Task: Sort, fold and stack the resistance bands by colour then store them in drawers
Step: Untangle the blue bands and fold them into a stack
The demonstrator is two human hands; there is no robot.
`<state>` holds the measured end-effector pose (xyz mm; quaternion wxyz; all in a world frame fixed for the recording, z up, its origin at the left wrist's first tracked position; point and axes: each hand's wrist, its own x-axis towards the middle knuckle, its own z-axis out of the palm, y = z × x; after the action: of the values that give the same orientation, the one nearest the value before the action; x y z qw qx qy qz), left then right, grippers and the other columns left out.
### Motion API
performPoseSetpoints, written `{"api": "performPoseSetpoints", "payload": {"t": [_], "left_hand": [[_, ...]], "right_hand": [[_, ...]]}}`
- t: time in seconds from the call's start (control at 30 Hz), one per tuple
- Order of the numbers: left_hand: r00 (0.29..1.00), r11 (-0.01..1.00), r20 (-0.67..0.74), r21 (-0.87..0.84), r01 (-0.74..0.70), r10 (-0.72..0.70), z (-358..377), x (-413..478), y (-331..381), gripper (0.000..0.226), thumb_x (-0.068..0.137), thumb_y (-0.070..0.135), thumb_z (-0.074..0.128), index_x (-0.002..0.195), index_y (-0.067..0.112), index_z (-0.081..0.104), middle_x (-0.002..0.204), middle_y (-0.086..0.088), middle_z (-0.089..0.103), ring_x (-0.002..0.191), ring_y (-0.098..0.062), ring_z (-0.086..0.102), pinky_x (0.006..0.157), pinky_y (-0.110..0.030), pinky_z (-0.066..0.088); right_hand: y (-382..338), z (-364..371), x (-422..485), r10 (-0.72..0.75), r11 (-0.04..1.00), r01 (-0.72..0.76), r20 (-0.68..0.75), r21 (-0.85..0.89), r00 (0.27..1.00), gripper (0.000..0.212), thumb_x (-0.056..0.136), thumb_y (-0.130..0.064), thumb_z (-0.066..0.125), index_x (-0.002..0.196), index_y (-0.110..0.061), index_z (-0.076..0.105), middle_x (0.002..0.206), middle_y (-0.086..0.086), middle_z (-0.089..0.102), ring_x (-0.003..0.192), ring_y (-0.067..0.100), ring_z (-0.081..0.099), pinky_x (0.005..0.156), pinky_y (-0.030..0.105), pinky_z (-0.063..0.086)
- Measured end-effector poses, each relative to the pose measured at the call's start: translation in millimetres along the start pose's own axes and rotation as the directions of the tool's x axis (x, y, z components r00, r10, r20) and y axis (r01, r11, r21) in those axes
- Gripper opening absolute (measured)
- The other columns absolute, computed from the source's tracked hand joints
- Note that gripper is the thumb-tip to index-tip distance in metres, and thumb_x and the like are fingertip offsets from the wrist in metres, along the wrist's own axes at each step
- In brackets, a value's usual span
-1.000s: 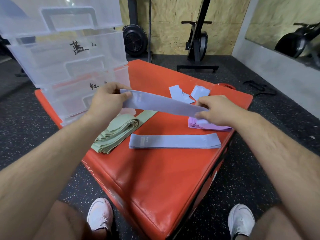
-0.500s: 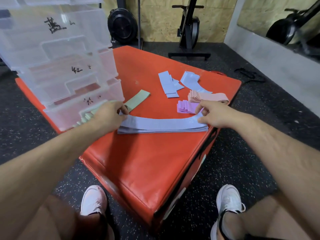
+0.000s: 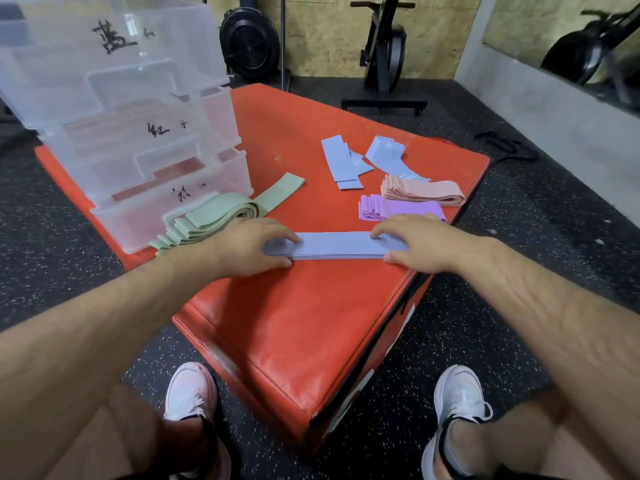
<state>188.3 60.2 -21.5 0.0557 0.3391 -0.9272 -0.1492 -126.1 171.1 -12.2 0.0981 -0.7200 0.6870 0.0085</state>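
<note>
A flat stack of blue bands (image 3: pixel 334 244) lies across the near part of the red box (image 3: pixel 294 334). My left hand (image 3: pixel 249 247) presses on its left end with spread fingers. My right hand (image 3: pixel 415 244) presses on its right end the same way. A green pile (image 3: pixel 204 220) lies to the left, a purple pile (image 3: pixel 401 211) and a pink pile (image 3: pixel 422 192) lie behind my right hand. Loose blue bands (image 3: pixel 346 161) lie farther back.
A clear plastic drawer unit (image 3: pixel 121 133) with handwritten labels stands on the box's left side, its lowest drawer behind the green pile. Gym machines stand on the dark floor at the back, near a concrete ledge on the right. My two white shoes flank the box's near corner.
The blue band held in the air between both hands has come down onto the blue band on the box. Both hands now lie flat on the stack's ends.
</note>
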Motion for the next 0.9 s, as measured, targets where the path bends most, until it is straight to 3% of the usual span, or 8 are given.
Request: {"api": "performPoseSetpoints", "payload": {"t": [0.07,0.13,0.23,0.43,0.53,0.6,0.77,0.9], "left_hand": [[1.000,0.999,-0.005,-0.047,-0.009,0.009,1,2,2,0.042,0.084,0.038,0.073,0.124,0.030,0.065,0.122,0.007,0.060,0.117,-0.011,0.054,0.104,-0.029,0.038],[1.000,0.999,-0.001,-0.052,-0.016,0.016,1,4,4,0.038,0.087,0.028,0.074,0.124,0.027,0.066,0.120,0.004,0.060,0.116,-0.013,0.053,0.104,-0.026,0.036],[1.000,0.999,0.009,-0.041,0.000,0.000,2,8,2,0.040,0.085,0.028,0.075,0.123,0.027,0.065,0.121,0.003,0.059,0.117,-0.014,0.052,0.105,-0.028,0.037],[0.997,0.998,-0.056,-0.001,-0.059,0.059,-4,28,16,0.045,0.085,0.050,0.067,0.125,0.030,0.061,0.122,0.006,0.058,0.116,-0.012,0.054,0.102,-0.031,0.042],[0.993,0.997,-0.088,0.027,-0.078,0.080,-7,50,26,0.047,0.087,0.046,0.064,0.130,0.030,0.056,0.129,0.005,0.056,0.124,-0.015,0.050,0.104,-0.031,0.039],[0.995,0.998,-0.091,0.045,-0.046,0.050,-8,68,30,0.050,0.088,0.043,0.065,0.135,0.030,0.052,0.135,0.005,0.053,0.129,-0.016,0.046,0.106,-0.028,0.035],[0.996,0.998,-0.085,0.068,0.018,-0.012,-3,110,26,0.050,0.089,0.047,0.061,0.135,0.029,0.049,0.135,0.003,0.052,0.126,-0.022,0.048,0.108,-0.041,0.037],[0.994,0.995,-0.081,0.067,0.074,-0.068,1,136,20,0.053,0.089,0.045,0.061,0.136,0.025,0.048,0.138,-0.001,0.050,0.128,-0.023,0.049,0.109,-0.038,0.035]], "right_hand": [[1,1,1,0.010,1.000,-0.010,0.003,-0.002,1.000,0.048,0.091,-0.043,0.068,0.135,-0.042,0.050,0.145,-0.012,0.050,0.133,0.017,0.045,0.111,0.040,0.027],[1,1,1,0.014,1.000,-0.014,0.009,0.000,1.000,0.046,0.091,-0.042,0.068,0.134,-0.042,0.051,0.144,-0.011,0.050,0.132,0.018,0.045,0.111,0.040,0.028],[-2,-1,0,-0.007,1.000,0.007,0.005,-0.028,1.000,0.044,0.090,-0.043,0.067,0.132,-0.040,0.053,0.141,-0.011,0.051,0.132,0.018,0.044,0.110,0.041,0.029],[-17,-16,15,-0.099,0.993,0.084,-0.198,-0.080,0.975,0.039,0.092,-0.053,0.056,0.125,-0.034,0.061,0.131,-0.010,0.058,0.128,0.018,0.046,0.110,0.040,0.032],[-31,-24,34,-0.096,0.993,0.077,-0.243,-0.089,0.965,0.035,0.097,-0.051,0.051,0.124,-0.032,0.062,0.130,-0.010,0.059,0.127,0.019,0.048,0.110,0.042,0.033],[-37,-30,47,-0.068,0.995,0.047,-0.238,-0.092,0.969,0.035,0.099,-0.050,0.048,0.124,-0.031,0.062,0.133,-0.009,0.059,0.128,0.022,0.047,0.110,0.046,0.033],[-38,-36,87,0.056,0.996,-0.066,-0.169,-0.055,0.984,0.036,0.099,-0.046,0.046,0.123,-0.029,0.065,0.133,-0.006,0.059,0.128,0.026,0.047,0.106,0.046,0.034],[-32,-30,126,0.239,0.971,-0.239,-0.052,-0.006,0.970,0.051,0.079,-0.062,0.035,0.113,-0.036,0.062,0.129,0.000,0.059,0.119,0.031,0.055,0.099,0.047,0.045]]}}
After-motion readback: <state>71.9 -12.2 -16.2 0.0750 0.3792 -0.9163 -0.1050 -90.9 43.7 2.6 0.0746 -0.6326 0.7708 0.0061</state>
